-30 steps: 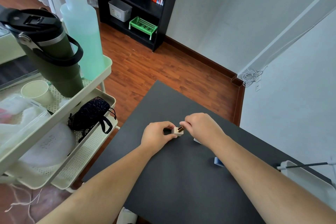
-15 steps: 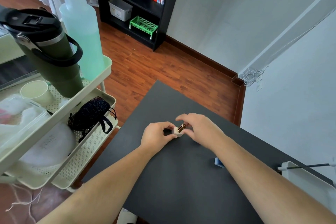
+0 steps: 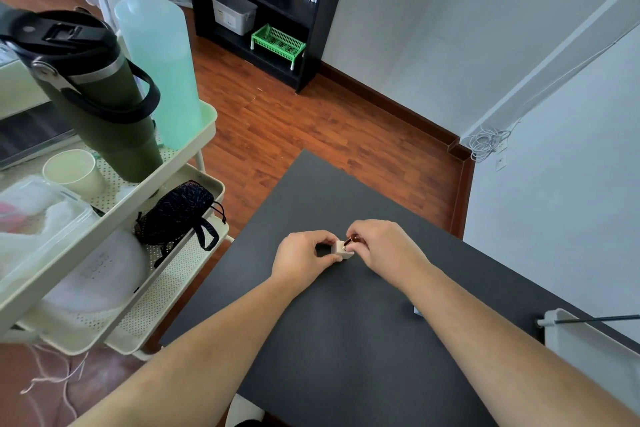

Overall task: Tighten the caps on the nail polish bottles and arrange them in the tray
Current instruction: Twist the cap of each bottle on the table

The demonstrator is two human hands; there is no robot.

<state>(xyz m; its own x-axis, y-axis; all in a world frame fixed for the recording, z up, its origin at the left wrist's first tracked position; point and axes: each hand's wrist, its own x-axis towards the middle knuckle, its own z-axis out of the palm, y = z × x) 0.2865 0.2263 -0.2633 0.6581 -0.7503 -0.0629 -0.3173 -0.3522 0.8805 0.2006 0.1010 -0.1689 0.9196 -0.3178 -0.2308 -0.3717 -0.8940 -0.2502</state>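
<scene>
head view shows your two hands meeting over the dark table (image 3: 346, 340), with a small white bottle (image 3: 343, 251) between them. your left hand (image 3: 300, 255) pinches the bottle's body between thumb and fingertips and steadies it on or just above the table; i cannot tell whether it touches. your right hand (image 3: 384, 250) has its thumb and first fingers closed on the dark brown cap (image 3: 354, 239). what has changed: a second ago your right hand lay curled over the top and hid most of the cap; half a second ago the fingers opened a little and the cap showed; now they have re-closed on it at a new angle, and the bottle has hardly shifted. that reads as a re-grip between twists, so you are probably mid-tightening, not finished. whether the cap is seated fully is too small to tell. a small blue thing (image 3: 417, 309) peeks from under your right forearm; i cannot say what it is. a white tray (image 3: 588, 343) with a thin black rod across it sits at the table's right edge, well apart from the bottle, and may be where the bottle goes. i see no bottle in its visible part. keep the left pinch firm so the body does not spin with the cap, then carry the bottle upright toward the tray.
</scene>
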